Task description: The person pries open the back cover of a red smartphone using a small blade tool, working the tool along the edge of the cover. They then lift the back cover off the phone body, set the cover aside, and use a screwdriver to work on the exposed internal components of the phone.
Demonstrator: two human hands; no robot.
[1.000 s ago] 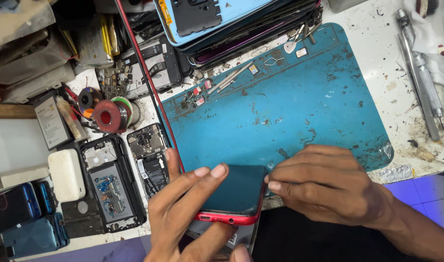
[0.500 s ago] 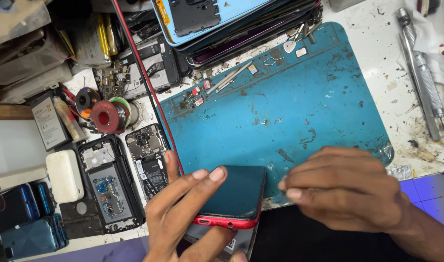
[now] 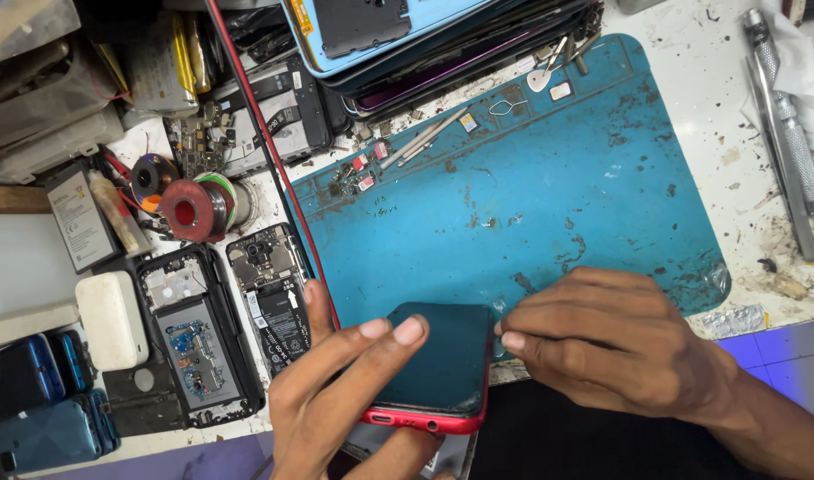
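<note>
- Here the left hand (image 3: 336,400) holds a red-framed phone (image 3: 438,369) at the near edge of the worktop (image 3: 736,169), thumb along its left side and two fingers laid flat across the dark glass; the grip is closed on the phone.
- The right hand (image 3: 602,342) lies curled just right of the phone, its fingertips (image 3: 512,340) pinched against the phone's right edge. Whether they hold a small pick or only press the seam, I cannot tell; nothing shows between them.
- The phone sits screen up, partly over the near edge of the blue mat (image 3: 531,178) and partly over the person's lap.
- As a judgement, the work on this phone looks early or at a seam stage: the screen is in place, the frame looks whole, and no gap shows along the visible edges.
- No screws or parts from this phone can be told apart on the mat; the mat's far strip carries small chips, a thin pin and tweezers (image 3: 425,138).
- To the left lie two opened phones (image 3: 194,338) with bare circuit boards, a red solder spool (image 3: 189,212) and a white block (image 3: 112,320).
- A stack of phone backs and screens (image 3: 425,44) lies at the far edge, and a metal tool (image 3: 785,124) at the far right.
</note>
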